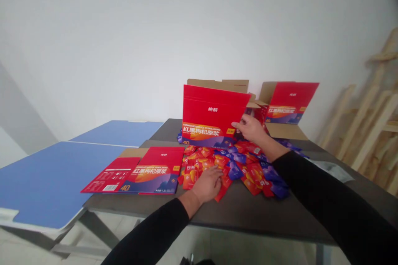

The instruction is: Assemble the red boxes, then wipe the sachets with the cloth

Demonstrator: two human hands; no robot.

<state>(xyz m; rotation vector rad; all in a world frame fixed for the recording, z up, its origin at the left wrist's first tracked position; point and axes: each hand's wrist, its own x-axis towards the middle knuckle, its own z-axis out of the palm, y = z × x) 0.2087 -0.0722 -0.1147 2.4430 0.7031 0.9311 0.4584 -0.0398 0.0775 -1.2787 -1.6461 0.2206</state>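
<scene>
My right hand pinches the right edge of a red printed carton, which stands upright behind the heap with its brown inner flaps showing at the top. Below it, my left hand lies over the near side of a heap of small sachets, its fingers loosely bent and touching them. Red-orange sachets are mixed with purple sachets. What is under my left fingers is hidden.
A flattened red carton lies at the left on the dark table. Another carton stands open at the back right. A blue-topped table adjoins on the left; wooden frames lean at the right. A silvery sheet lies near my right sleeve.
</scene>
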